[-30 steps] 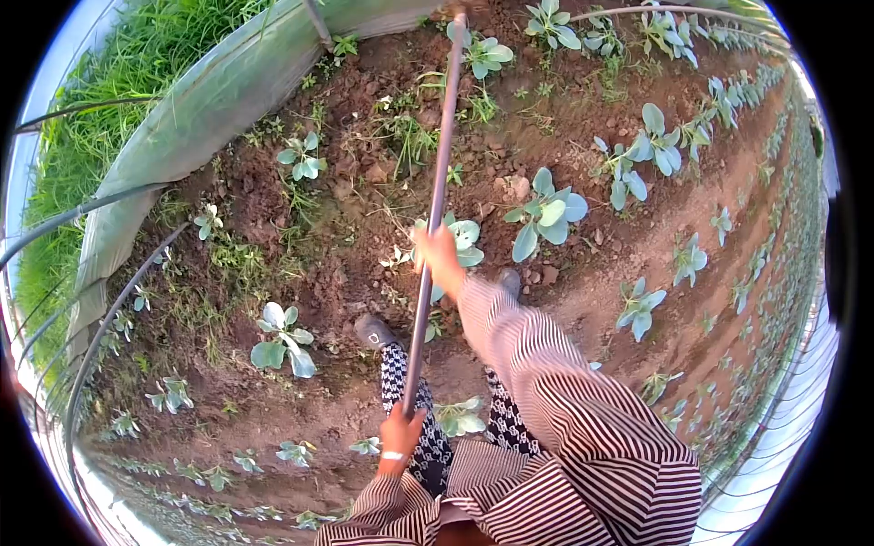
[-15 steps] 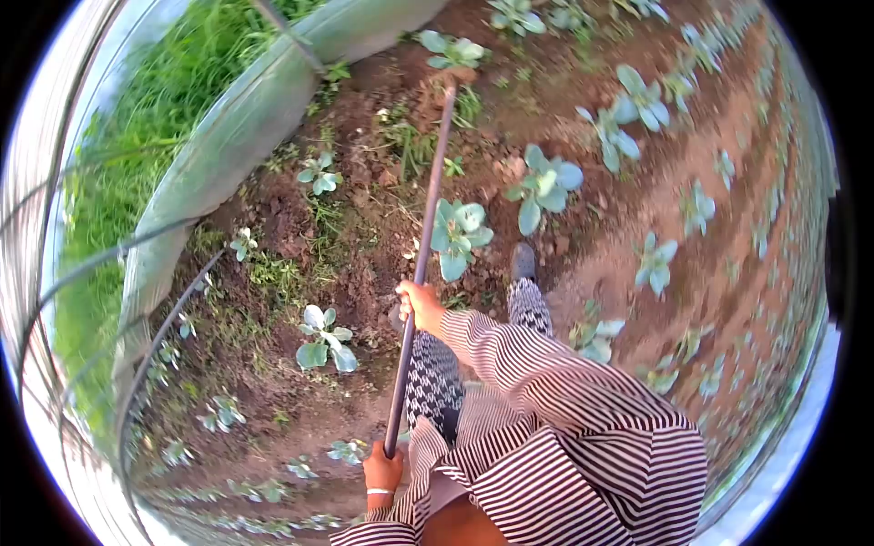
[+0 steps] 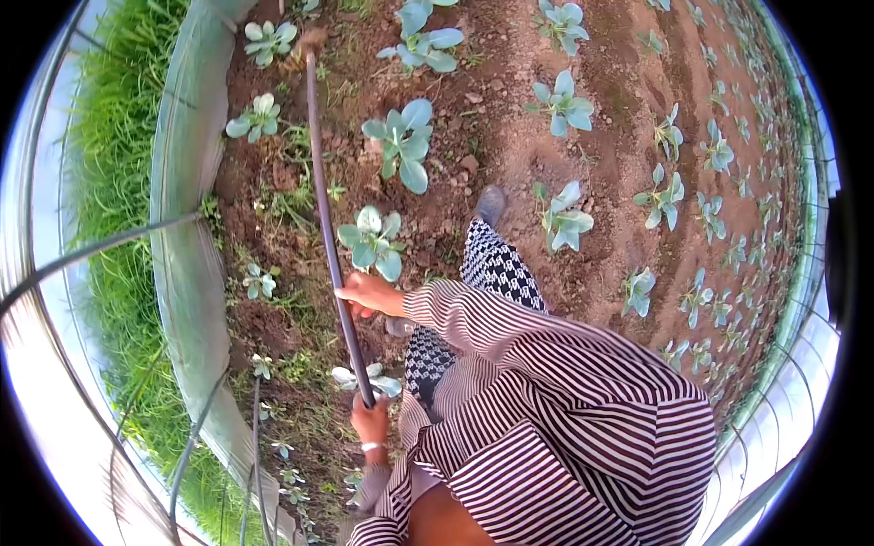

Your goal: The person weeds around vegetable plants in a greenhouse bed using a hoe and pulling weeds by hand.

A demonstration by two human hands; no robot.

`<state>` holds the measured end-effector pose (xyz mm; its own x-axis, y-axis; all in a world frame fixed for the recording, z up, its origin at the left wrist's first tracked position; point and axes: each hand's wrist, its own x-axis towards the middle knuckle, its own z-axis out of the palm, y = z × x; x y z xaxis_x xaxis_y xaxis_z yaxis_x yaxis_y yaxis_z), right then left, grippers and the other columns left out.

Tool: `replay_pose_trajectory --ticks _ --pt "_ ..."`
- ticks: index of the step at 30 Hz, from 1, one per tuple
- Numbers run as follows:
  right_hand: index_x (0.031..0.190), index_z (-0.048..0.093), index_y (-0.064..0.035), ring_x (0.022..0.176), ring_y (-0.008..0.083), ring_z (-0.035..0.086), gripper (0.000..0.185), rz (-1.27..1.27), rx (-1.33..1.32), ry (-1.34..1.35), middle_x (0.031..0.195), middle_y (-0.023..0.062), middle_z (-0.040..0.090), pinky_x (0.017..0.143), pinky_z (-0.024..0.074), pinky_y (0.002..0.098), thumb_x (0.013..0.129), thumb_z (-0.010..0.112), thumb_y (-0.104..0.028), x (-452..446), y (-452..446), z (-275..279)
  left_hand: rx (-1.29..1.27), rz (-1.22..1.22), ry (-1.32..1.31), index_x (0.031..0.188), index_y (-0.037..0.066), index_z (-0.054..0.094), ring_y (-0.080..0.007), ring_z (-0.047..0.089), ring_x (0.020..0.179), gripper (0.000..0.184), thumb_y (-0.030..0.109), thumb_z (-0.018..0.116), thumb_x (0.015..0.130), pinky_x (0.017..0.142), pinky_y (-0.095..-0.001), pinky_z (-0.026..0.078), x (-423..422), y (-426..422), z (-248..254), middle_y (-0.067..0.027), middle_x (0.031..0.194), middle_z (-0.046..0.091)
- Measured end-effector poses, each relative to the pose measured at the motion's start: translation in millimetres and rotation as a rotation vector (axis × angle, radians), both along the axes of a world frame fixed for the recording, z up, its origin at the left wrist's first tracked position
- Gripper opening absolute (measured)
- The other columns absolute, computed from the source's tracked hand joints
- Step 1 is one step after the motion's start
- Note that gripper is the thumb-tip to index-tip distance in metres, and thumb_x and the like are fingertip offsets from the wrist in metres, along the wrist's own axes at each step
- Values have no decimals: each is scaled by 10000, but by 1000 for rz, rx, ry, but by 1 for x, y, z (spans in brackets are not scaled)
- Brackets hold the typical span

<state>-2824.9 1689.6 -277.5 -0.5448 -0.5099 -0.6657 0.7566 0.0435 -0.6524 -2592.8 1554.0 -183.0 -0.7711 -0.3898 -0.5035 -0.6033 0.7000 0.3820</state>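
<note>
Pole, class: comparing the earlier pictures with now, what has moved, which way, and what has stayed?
The pole has swung its far end from top middle to upper left of the view, now leaning left, not right. The view itself has turned: the sheet runs more upright. Nothing was released: the left hand still holds the near end, the right hand farther up.

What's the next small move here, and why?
Probably draw the pole back gently, steering clear of the leafy plant: the pole's far end appears close beside it, and the right hand and left hand both hold the pole.
</note>
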Motion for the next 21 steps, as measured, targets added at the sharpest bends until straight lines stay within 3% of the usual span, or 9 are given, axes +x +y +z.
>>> replay_pose_trajectory --ticks 3,4,6,8,9,11,12,17,21 --pt "866 579 -1 547 122 595 245 -153 -125 -249 695 59 607 466 507 232 894 555 -243 -10 146 -31 494 296 -298 707 42 481 -153 446 393 212 148 630 815 371 -310 379 -177 58 6 -14 534 476" --pt "944 596 -31 647 130 621 231 -148 -47 -235 768 62 613 508 516 227 884 574 -253 -15 197 -30 649 393 -364 698 47 470 -126 423 381 208 122 611 831 346 -284 366 -219 69 11 3 531 459" --pt "889 583 -45 662 127 606 187 -242 157 -256 785 52 610 568 519 245 891 551 -230 -23 306 -26 629 364 -618 685 49 454 -115 414 383 223 114 611 830 334 -285 367 -278 101 39 -11 525 446" --pt "778 552 -60 540 107 521 75 -761 73 -331 658 37 547 461 447 231 814 566 -125 -20 404 -13 467 322 -599 689 49 464 -102 407 386 208 102 604 833 331 -292 370 -303 105 55 -13 526 436" --pt "751 534 -62 527 100 496 72 -935 5 -402 629 19 509 460 431 230 803 549 -110 -21 456 -6 597 372 -620 689 50 469 -105 413 389 206 106 605 834 331 -294 379 -319 102 63 -4 528 436" --pt "706 493 -89 500 95 457 104 -1114 383 -280 595 -4 459 447 405 240 807 514 -71 -27 537 13 561 361 -616 683 61 456 -98 412 394 222 119 601 841 330 -280 375 -355 120 93 5 529 432" --pt "733 518 -88 510 95 474 86 -1263 227 -298 613 6 498 450 416 229 818 519 -78 -24 579 6 584 357 -624 681 64 451 -96 411 396 228 122 600 843 330 -274 373 -370 125 102 7 529 430" --pt "809 545 -76 525 100 496 61 -1292 148 -114 643 7 524 474 448 216 834 575 -123 -122 626 20 609 397 -576 711 46 525 -86 445 394 198 163 642 820 320 -263 397 -427 149 130 6 533 479" --pt "793 544 -80 508 97 502 98 -984 8 -24 636 3 530 465 451 226 846 574 -157 -242 539 56 582 395 -555 674 49 512 -97 457 382 239 183 637 828 318 -270 390 -446 180 147 0 526 487"
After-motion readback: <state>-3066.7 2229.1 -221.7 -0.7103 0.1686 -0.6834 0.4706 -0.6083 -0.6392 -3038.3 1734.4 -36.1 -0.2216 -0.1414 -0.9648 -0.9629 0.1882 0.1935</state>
